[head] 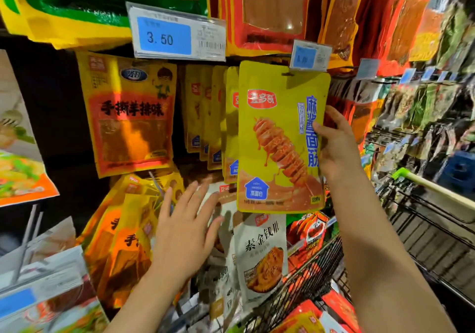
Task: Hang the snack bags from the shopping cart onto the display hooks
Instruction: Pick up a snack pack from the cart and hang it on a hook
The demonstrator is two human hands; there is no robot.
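- Wire shopping cart (321, 276), nearest, sits below both hands with snack packs inside.
- Yellow skewer snack bag (280, 137) hangs upright at a display hook (341, 68).
- Right hand (336, 147) pinches its right edge.
- Left hand (185, 230), fingers spread, holds nothing, lower left of that grip.

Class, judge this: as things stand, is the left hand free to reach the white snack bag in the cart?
Probably yes. The left hand is open, holds nothing, and hovers just left of the white snack bag, which stands uncovered in the cart.

aisle: crowded shop rack (401, 81) | price tag (177, 33) 3.50 | light: warm, dim
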